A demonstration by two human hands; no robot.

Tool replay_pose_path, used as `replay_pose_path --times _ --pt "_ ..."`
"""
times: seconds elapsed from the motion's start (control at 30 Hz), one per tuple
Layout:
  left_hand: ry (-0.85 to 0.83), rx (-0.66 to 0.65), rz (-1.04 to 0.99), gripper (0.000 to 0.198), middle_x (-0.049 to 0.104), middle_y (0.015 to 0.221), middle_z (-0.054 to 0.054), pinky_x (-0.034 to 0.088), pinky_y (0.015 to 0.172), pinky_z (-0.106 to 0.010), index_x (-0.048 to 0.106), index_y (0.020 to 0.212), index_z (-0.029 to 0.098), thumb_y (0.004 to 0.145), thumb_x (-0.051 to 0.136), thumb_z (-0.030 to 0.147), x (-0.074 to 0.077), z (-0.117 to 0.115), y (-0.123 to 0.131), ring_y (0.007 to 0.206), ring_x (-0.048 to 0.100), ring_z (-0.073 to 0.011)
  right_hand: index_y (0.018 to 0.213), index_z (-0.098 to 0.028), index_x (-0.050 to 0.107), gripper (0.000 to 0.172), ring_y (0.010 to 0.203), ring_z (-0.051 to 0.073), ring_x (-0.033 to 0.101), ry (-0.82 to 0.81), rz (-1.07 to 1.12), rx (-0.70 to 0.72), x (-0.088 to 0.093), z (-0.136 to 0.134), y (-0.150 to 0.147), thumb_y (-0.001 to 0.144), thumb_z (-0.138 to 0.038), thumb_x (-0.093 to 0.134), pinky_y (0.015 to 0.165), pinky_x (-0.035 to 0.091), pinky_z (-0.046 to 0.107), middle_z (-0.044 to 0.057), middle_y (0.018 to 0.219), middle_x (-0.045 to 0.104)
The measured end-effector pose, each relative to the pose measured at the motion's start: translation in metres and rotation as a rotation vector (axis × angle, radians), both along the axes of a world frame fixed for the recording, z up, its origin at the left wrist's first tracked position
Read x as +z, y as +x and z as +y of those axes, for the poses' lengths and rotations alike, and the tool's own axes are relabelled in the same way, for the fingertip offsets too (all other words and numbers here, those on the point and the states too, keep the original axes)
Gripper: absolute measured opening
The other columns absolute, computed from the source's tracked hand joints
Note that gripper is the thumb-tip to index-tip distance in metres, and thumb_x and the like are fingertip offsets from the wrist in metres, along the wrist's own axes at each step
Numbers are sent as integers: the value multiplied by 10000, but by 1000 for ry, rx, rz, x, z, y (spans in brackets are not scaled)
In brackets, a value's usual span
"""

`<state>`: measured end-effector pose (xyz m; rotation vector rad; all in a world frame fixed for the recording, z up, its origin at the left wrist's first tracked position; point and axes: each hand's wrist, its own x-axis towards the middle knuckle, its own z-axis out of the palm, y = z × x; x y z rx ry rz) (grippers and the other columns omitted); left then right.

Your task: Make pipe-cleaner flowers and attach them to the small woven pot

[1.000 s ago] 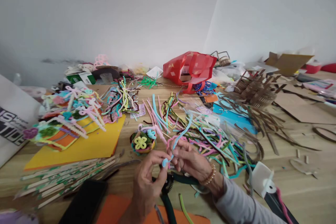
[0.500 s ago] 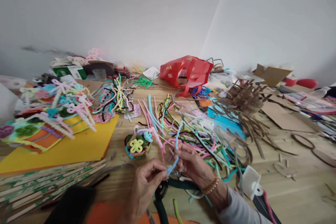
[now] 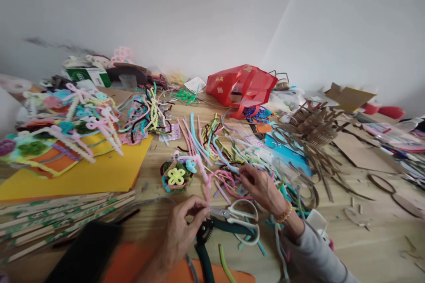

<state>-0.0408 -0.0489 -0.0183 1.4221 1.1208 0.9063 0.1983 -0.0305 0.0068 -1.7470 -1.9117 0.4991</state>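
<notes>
My left hand (image 3: 184,225) is closed in a pinch above dark green-handled cutters (image 3: 204,230). At its fingertips is the lower end of a bent pink pipe cleaner (image 3: 208,185). My right hand (image 3: 262,188) reaches over the pile of loose pipe cleaners, fingers curled around the end of a light blue pipe cleaner (image 3: 223,155) that runs up and left. Between and below the hands lie white-handled scissors (image 3: 244,216), partly over the cutters. A small round piece with a yellow pipe-cleaner flower (image 3: 176,176) sits left of the pink strand.
Finished pipe-cleaner pieces (image 3: 63,132) cover yellow sheets (image 3: 76,181) at left. Wrapped sticks (image 3: 49,223) and a black phone (image 3: 86,252) lie nearer. A red bag (image 3: 244,86) stands behind. Small brown woven baskets (image 3: 315,124) sit at back right.
My right hand has moved right and away from my left hand, taking the light blue pipe cleaner over to the pile. The scissors are now uncovered. My left hand has hardly moved.
</notes>
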Motion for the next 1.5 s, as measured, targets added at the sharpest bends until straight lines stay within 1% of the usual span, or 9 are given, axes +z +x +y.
replay_pose_path --times 0.1,0.2,0.37,0.5,0.73,0.93,1.13,1.27,1.5 --pt "-21 6 -37 151 624 602 6 472 555 -216 625 669 174 734 588 305 1 3 -3 571 603 -146 890 -182 595 166 585 149 563 -18 -313 -6 -1 6 5 900 -250 443 573 319 258 13 632 627" --pt "-47 20 -48 138 615 591 13 462 544 -214 615 659 176 717 589 299 -3 5 -4 559 592 -142 900 -202 607 202 652 177 622 -90 -520 19 -8 8 5 924 -265 417 558 283 269 38 692 677" --pt "-64 -9 -31 148 625 603 2 459 551 -219 620 653 172 724 582 297 -7 7 -2 578 592 -149 941 -206 604 260 691 204 652 -140 -687 87 -18 5 1 955 -365 400 542 264 277 65 736 699" --pt "-55 -48 -29 149 623 592 -5 456 555 -220 625 648 169 741 578 276 -9 6 -2 581 579 -150 957 -197 597 327 677 230 654 -152 -753 85 -8 6 -1 942 -464 408 526 263 279 82 727 696" --pt "9 -109 40 157 621 631 -10 429 574 -224 629 695 161 788 549 259 -18 2 -2 604 564 -149 919 -224 617 315 709 218 657 -94 -703 47 26 21 -10 957 -442 393 553 274 281 66 740 697" --pt "5 -140 77 150 613 654 -14 422 604 -232 620 720 160 802 526 242 -20 1 -2 635 568 -157 850 -214 626 251 779 194 655 -40 -625 35 36 31 -19 953 -336 432 608 301 268 47 803 710" --pt "14 -152 100 160 603 647 -17 412 607 -238 616 703 157 803 530 248 -19 0 -2 641 558 -163 945 -206 659 209 885 191 633 -68 -446 -19 26 66 -23 919 -249 456 679 348 249 56 926 710" --pt "36 -153 102 175 605 637 -19 413 613 -244 611 682 159 800 531 260 -19 1 -2 635 555 -165 961 -199 675 211 890 187 632 -94 -425 -30 15 94 -34 883 -200 479 688 364 239 59 932 712" --pt "44 -134 111 150 623 635 -15 415 614 -242 627 667 169 774 547 238 -23 3 -1 629 553 -162 956 -177 678 237 904 203 636 -145 -419 -49 -10 118 -64 897 -301 485 719 387 252 99 954 707"
